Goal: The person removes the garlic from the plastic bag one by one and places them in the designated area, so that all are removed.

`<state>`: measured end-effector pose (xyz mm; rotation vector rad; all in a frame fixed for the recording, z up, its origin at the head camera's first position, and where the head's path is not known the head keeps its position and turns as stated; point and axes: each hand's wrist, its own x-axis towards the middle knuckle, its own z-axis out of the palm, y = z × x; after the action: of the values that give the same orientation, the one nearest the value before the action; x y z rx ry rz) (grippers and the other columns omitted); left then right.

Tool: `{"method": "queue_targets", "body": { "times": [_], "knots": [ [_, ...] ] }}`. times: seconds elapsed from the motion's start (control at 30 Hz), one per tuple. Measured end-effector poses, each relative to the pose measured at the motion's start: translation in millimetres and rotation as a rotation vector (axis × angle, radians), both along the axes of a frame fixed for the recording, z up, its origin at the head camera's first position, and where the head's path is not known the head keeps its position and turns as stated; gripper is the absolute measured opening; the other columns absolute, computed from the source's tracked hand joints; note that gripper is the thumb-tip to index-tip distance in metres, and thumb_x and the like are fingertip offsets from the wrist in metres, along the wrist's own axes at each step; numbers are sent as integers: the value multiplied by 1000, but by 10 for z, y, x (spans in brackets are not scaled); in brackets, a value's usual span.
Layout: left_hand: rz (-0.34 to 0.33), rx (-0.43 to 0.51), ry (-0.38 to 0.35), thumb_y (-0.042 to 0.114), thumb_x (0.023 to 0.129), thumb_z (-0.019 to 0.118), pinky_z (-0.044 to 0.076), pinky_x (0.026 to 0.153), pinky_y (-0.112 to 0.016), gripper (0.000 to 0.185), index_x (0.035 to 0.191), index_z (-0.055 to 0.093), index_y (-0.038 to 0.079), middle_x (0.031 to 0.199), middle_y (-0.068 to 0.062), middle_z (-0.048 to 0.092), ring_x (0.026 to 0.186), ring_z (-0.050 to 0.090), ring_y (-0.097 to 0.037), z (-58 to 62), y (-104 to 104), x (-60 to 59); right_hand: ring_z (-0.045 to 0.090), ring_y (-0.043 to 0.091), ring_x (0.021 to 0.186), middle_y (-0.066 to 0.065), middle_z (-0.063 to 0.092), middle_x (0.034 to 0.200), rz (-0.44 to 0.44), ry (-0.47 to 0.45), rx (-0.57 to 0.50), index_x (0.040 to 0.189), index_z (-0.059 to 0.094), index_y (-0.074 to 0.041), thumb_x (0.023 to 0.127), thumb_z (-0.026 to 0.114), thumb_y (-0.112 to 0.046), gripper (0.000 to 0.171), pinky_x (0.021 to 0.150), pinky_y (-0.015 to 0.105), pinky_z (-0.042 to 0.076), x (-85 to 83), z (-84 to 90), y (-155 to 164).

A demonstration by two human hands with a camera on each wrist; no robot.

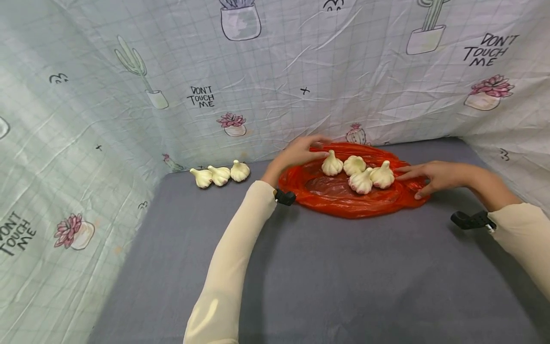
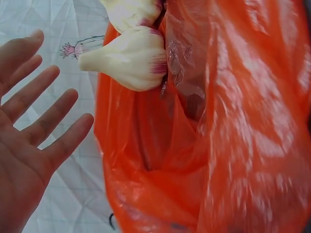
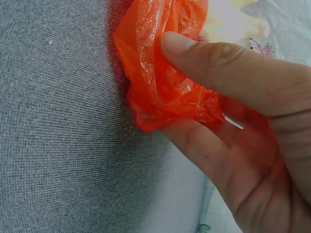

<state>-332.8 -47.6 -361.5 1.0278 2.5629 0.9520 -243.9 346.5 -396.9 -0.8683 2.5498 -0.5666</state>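
Plastic film of the orange bag (image 1: 343, 196) is lying flat on the grey table (image 1: 343, 286), thin, limp, slippery; 4 garlic bulbs (image 1: 358, 172) are weighing it. We are pinching its edge with our right hand (image 3: 243, 111); our left hand (image 2: 29, 126) is hovering, fingers spread, empty.

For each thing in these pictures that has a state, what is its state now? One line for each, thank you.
Orange plastic bag: spread flat on the grey table, crumpled.
Four garlic bulbs: resting on the bag, clustered.
Three garlic bulbs: on the table by the cloth wall, in a row.
Left hand: fingers straight and spread, at the bag's far edge.
Right hand: pinches the bag's right edge.
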Motion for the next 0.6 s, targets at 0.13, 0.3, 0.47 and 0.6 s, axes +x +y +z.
{"method": "queue_targets", "body": {
  "times": [0.13,0.3,0.47,0.6],
  "knots": [
    [-10,-2,-37,27,100,68,44,110,-36,49,145,56,12,144,-4,59,130,57,-20,-59,64,-98,35,50,142,24,44,154,1,19,0,138,64,-8,82,84,-30,63,108,54,38,-2,5,-18],
    [-63,18,-89,16,100,67,43,108,-27,43,141,60,6,140,-8,61,130,56,-19,-145,116,-207,38,46,142,21,46,153,-1,51,9,138,65,-10,82,84,-32,63,106,43,40,-3,-9,-20],
    [-91,36,-96,14,99,68,46,100,-22,30,127,71,5,125,-6,70,118,62,-15,-208,171,-259,38,47,141,21,46,154,-2,55,14,138,65,-8,82,84,-30,63,106,52,40,1,-14,-16],
    [-88,43,-68,15,98,70,48,92,-20,19,114,77,7,110,-3,75,103,64,-11,-258,228,-275,37,47,142,22,45,154,-5,41,8,138,64,-8,82,84,-30,63,106,58,38,3,-14,-11]
  ]
}}
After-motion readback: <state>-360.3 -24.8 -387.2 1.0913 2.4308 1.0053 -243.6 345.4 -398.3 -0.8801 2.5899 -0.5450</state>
